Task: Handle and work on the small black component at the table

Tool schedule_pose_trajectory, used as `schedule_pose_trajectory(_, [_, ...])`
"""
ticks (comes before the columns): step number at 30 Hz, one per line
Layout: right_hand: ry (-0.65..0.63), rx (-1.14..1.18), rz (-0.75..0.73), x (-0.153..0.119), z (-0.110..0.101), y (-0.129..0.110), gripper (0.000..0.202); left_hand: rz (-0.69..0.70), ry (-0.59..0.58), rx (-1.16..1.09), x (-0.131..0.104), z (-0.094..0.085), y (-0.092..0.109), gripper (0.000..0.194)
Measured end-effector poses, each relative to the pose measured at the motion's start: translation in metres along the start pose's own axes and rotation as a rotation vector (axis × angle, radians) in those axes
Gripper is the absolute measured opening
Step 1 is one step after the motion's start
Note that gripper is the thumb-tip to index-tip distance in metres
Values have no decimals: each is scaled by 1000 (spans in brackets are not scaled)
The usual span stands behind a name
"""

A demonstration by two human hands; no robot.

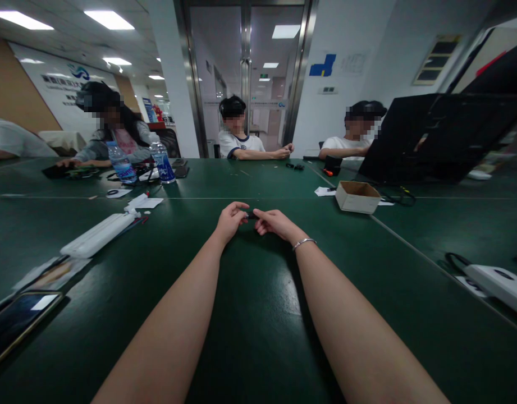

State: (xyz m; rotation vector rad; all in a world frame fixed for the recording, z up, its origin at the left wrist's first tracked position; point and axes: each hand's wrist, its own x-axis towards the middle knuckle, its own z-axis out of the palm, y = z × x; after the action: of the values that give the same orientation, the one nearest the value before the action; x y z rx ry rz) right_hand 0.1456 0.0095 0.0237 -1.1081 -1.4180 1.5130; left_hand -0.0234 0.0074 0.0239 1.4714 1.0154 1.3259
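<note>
Between my two hands is a small black object point(251, 215), too small to name and partly hidden by the fingers. My left hand point(232, 220) pinches its left end between thumb and fingertips. From the other side, the thumb and curled fingers of my right hand point(275, 222) close on its right end. Both hands are just above or resting on the green table point(258, 303); I cannot tell which. A silver bracelet point(304, 243) circles my right wrist.
Left lie a phone point(20, 320) and a long white case point(97, 233); two bottles point(162, 163) stand farther back. Ahead right are an open box point(357, 197) and a black monitor point(439, 137). A white device point(500, 286) lies right. Several people sit across the table.
</note>
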Motion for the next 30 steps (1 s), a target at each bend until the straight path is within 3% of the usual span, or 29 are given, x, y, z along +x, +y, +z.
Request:
schedule_pose_trajectory(4, [32, -41, -3, 6, -1, 5, 55, 24, -28, 30, 0, 3, -2, 20])
schedule_pose_trajectory(15, [98, -34, -61, 3, -2, 4, 64, 282, -88, 297, -5, 6, -9, 26])
schedule_pose_trajectory(23, [101, 26, -24, -1, 2, -2, 57, 331, -108, 484, -11, 12, -4, 17])
schedule_pose_trajectory(30, [139, 149, -40, -1, 2, -1, 27, 281, -66, 348, -7, 12, -11, 8])
